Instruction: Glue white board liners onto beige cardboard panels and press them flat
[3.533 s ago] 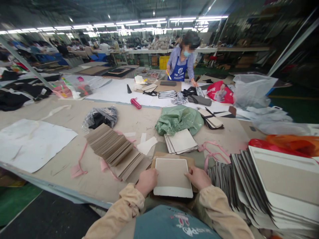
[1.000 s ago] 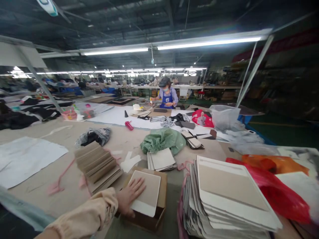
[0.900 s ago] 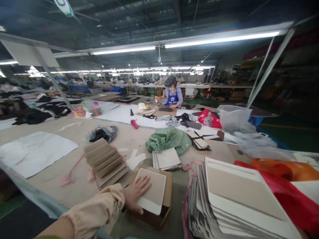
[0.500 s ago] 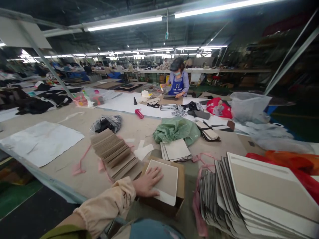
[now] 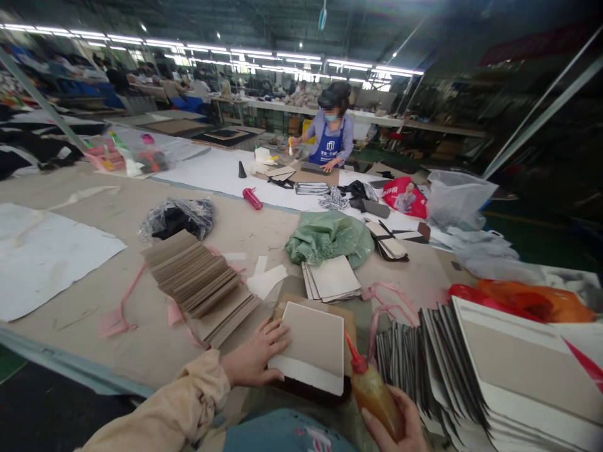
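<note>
My left hand lies flat with fingers spread on the left edge of a white-bordered grey board, which rests on a brown cardboard box at the table's near edge. My right hand is wrapped round a squeeze bottle of amber liquid with a red nozzle. The nozzle points up-left, close to the board's right edge.
A fanned stack of brown cards lies left of the box. A large fanned pile of white-edged boards fills the right. A small stack of boards and a green bag lie behind. A person in a blue apron works across the table.
My right hand has come into view holding the squeeze bottle next to the board. My left hand stays pressed on the board. The camera has tilted down.
</note>
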Demonstrator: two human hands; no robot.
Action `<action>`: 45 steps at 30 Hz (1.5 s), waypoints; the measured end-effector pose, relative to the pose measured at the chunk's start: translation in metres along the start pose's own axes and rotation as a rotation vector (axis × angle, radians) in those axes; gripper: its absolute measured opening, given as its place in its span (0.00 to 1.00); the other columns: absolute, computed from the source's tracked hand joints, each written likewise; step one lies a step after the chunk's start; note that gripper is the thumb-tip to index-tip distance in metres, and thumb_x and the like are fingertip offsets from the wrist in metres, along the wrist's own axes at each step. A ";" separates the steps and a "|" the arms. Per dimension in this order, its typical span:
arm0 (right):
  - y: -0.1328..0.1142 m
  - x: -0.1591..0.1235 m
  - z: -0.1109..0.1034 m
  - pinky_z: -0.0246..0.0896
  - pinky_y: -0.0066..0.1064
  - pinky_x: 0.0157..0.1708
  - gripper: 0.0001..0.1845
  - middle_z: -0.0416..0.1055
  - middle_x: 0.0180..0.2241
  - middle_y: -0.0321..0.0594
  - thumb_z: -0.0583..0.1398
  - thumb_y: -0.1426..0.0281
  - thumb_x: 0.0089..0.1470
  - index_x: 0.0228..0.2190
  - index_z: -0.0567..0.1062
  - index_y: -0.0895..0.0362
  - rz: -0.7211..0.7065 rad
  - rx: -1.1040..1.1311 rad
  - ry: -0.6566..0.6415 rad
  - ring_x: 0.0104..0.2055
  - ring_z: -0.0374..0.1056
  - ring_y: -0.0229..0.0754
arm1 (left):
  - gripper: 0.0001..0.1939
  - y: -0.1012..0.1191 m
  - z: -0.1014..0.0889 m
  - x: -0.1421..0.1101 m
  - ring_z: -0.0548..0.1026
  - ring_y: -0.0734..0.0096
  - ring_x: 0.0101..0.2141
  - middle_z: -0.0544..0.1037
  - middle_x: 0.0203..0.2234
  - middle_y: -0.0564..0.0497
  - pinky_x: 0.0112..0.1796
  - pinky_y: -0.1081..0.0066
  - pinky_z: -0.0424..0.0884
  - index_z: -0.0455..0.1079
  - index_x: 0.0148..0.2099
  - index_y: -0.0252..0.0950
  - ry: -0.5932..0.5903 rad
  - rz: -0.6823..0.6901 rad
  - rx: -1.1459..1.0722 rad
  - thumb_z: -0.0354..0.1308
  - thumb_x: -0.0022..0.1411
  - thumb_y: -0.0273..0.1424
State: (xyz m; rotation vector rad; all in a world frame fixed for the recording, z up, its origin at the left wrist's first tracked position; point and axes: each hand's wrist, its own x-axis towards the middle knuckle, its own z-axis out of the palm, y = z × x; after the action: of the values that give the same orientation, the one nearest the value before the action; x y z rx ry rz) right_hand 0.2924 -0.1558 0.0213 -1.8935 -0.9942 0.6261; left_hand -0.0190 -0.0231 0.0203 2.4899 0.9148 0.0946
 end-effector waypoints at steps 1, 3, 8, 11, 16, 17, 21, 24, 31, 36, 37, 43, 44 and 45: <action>-0.001 0.004 0.006 0.67 0.38 0.40 0.35 0.69 0.39 0.43 0.63 0.47 0.36 0.42 0.65 0.55 -0.009 -0.025 0.003 0.39 0.69 0.50 | 0.37 -0.002 0.002 -0.001 0.49 0.45 0.61 0.56 0.61 0.41 0.59 0.45 0.44 0.54 0.63 0.40 0.007 0.002 -0.015 0.49 0.57 0.54; -0.003 0.012 0.017 0.67 0.37 0.38 0.35 0.69 0.38 0.43 0.63 0.48 0.36 0.42 0.65 0.56 -0.045 -0.083 -0.017 0.38 0.69 0.50 | 0.37 -0.004 0.005 -0.001 0.50 0.46 0.61 0.57 0.61 0.41 0.59 0.47 0.47 0.55 0.63 0.39 0.030 0.011 -0.048 0.49 0.57 0.53; -0.018 0.031 0.041 0.67 0.36 0.40 0.27 0.70 0.41 0.44 0.62 0.55 0.46 0.45 0.65 0.55 -0.289 -0.229 -0.192 0.42 0.69 0.48 | 0.35 -0.007 0.007 0.001 0.53 0.47 0.60 0.59 0.59 0.41 0.58 0.50 0.51 0.57 0.62 0.38 0.072 0.017 -0.089 0.51 0.57 0.51; -0.033 0.040 0.057 0.64 0.39 0.46 0.22 0.68 0.45 0.45 0.59 0.61 0.51 0.47 0.64 0.54 -0.513 -0.337 -0.233 0.46 0.66 0.48 | 0.34 -0.008 0.008 0.001 0.54 0.47 0.59 0.60 0.59 0.41 0.58 0.52 0.52 0.58 0.61 0.37 0.088 0.025 -0.107 0.51 0.57 0.49; -0.053 0.045 0.076 0.63 0.41 0.48 0.21 0.66 0.45 0.47 0.56 0.66 0.53 0.50 0.63 0.55 -0.691 -0.470 -0.323 0.48 0.64 0.48 | 0.32 -0.008 0.008 0.003 0.54 0.49 0.59 0.61 0.58 0.42 0.59 0.54 0.52 0.60 0.60 0.36 0.119 0.031 -0.131 0.52 0.57 0.47; -0.056 0.045 0.079 0.63 0.41 0.47 0.22 0.66 0.45 0.48 0.56 0.67 0.53 0.50 0.63 0.55 -0.699 -0.496 -0.330 0.48 0.65 0.49 | 0.32 -0.008 0.008 0.003 0.54 0.49 0.59 0.61 0.58 0.43 0.59 0.55 0.51 0.60 0.59 0.36 0.122 0.031 -0.133 0.53 0.57 0.46; -0.063 0.043 0.083 0.65 0.40 0.45 0.23 0.66 0.45 0.48 0.56 0.67 0.52 0.51 0.62 0.55 -0.747 -0.592 -0.321 0.46 0.66 0.49 | 0.31 -0.007 0.008 0.003 0.54 0.51 0.59 0.62 0.58 0.44 0.59 0.56 0.51 0.60 0.59 0.37 0.129 0.024 -0.142 0.54 0.55 0.44; -0.067 0.042 0.085 0.66 0.38 0.43 0.23 0.66 0.44 0.47 0.56 0.68 0.52 0.51 0.62 0.54 -0.780 -0.647 -0.311 0.43 0.66 0.48 | 0.32 -0.007 0.008 0.003 0.53 0.50 0.60 0.61 0.58 0.44 0.59 0.56 0.51 0.60 0.59 0.37 0.130 0.012 -0.148 0.56 0.54 0.42; -0.073 0.038 0.091 0.66 0.37 0.40 0.22 0.66 0.40 0.45 0.56 0.73 0.50 0.48 0.64 0.54 -0.778 -0.656 -0.306 0.39 0.66 0.46 | 0.33 -0.005 0.011 0.003 0.54 0.47 0.59 0.62 0.58 0.42 0.57 0.51 0.54 0.60 0.59 0.37 0.151 0.008 -0.135 0.58 0.53 0.42; -0.073 0.036 0.087 0.66 0.37 0.39 0.23 0.66 0.39 0.43 0.58 0.75 0.47 0.47 0.65 0.54 -0.713 -0.698 -0.298 0.39 0.66 0.47 | 0.33 -0.006 0.015 0.002 0.54 0.48 0.59 0.62 0.58 0.42 0.57 0.51 0.55 0.60 0.59 0.38 0.159 0.011 -0.109 0.58 0.53 0.43; -0.073 0.035 0.085 0.65 0.37 0.39 0.23 0.66 0.39 0.43 0.58 0.75 0.47 0.47 0.65 0.54 -0.698 -0.708 -0.294 0.39 0.66 0.47 | 0.33 -0.006 0.016 0.002 0.54 0.48 0.60 0.61 0.58 0.42 0.57 0.51 0.55 0.60 0.59 0.38 0.157 0.008 -0.105 0.58 0.53 0.43; -0.065 0.034 0.064 0.66 0.36 0.39 0.23 0.66 0.41 0.43 0.58 0.75 0.47 0.47 0.66 0.53 -0.618 -0.731 -0.212 0.41 0.66 0.46 | 0.31 -0.008 0.020 0.002 0.53 0.49 0.60 0.61 0.59 0.43 0.57 0.50 0.57 0.60 0.59 0.40 0.150 0.001 -0.083 0.59 0.54 0.42; -0.062 0.034 0.060 0.66 0.35 0.39 0.23 0.66 0.41 0.43 0.58 0.75 0.47 0.47 0.66 0.53 -0.606 -0.729 -0.200 0.41 0.66 0.46 | 0.31 -0.008 0.020 0.002 0.53 0.48 0.60 0.61 0.59 0.43 0.56 0.50 0.57 0.60 0.59 0.40 0.147 0.001 -0.079 0.59 0.54 0.42; -0.058 0.033 0.055 0.66 0.35 0.39 0.23 0.66 0.41 0.43 0.58 0.74 0.47 0.47 0.66 0.53 -0.594 -0.730 -0.186 0.41 0.66 0.46 | 0.31 -0.008 0.020 0.002 0.53 0.48 0.60 0.61 0.59 0.43 0.56 0.50 0.57 0.60 0.59 0.40 0.145 0.002 -0.074 0.58 0.54 0.42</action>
State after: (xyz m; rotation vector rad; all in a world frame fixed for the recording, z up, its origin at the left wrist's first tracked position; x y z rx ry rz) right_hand 0.2476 -0.0851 0.0447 -1.9847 -2.0032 0.0726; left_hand -0.0176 -0.0244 -0.0010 2.4402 0.9489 0.3077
